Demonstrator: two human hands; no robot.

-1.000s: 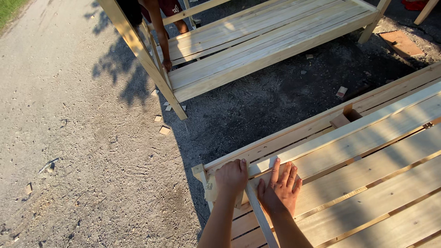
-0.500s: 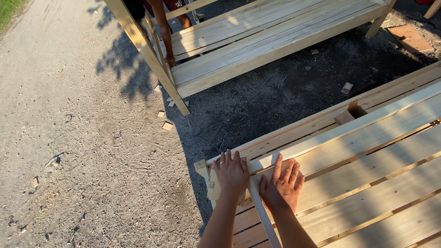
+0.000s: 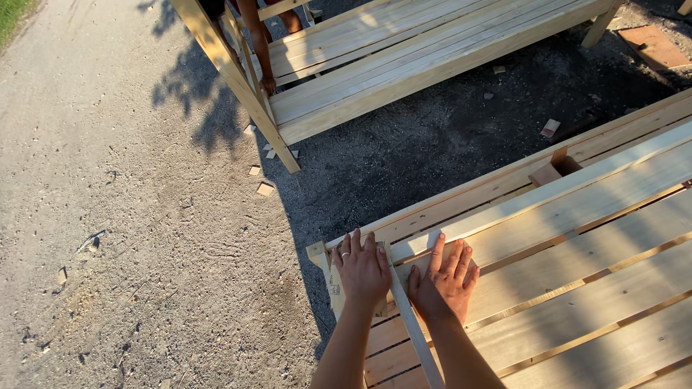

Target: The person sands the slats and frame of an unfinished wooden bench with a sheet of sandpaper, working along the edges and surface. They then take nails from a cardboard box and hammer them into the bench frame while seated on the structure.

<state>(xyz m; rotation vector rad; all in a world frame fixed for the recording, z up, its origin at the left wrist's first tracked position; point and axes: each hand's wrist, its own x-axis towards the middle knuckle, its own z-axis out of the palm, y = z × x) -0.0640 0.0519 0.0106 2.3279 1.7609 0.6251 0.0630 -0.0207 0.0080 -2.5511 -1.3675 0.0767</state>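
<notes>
**Both palms flat on the slatted frame**

Since a second ago, both of my hands have crept a little further up the boards, fingers spreading wider, and the view has drifted slightly so the frame's corner sits nearer the middle.

My left hand lies palm down at the end of the pale wooden frame, fingers stretched out and gripping nothing; a ring shows on one finger. My right hand lies just beside it, also flat and fully spread, pressing on a wide slat with nothing held. Between the two hands runs a thin wooden strip, laid across the slats and coming back toward me; both hands sit close against its sides, though I cannot tell if they touch it.

Beyond my fingertips the frame's outer rail runs off to the right, with a small wooden block set in a gap near it. Past that is dark, shaded dirt with a few wood offcuts scattered on the sunlit gravel to the left.

Furthest off stands a second wooden frame with a slanted leg, and another person's hand rests on its near corner.
</notes>
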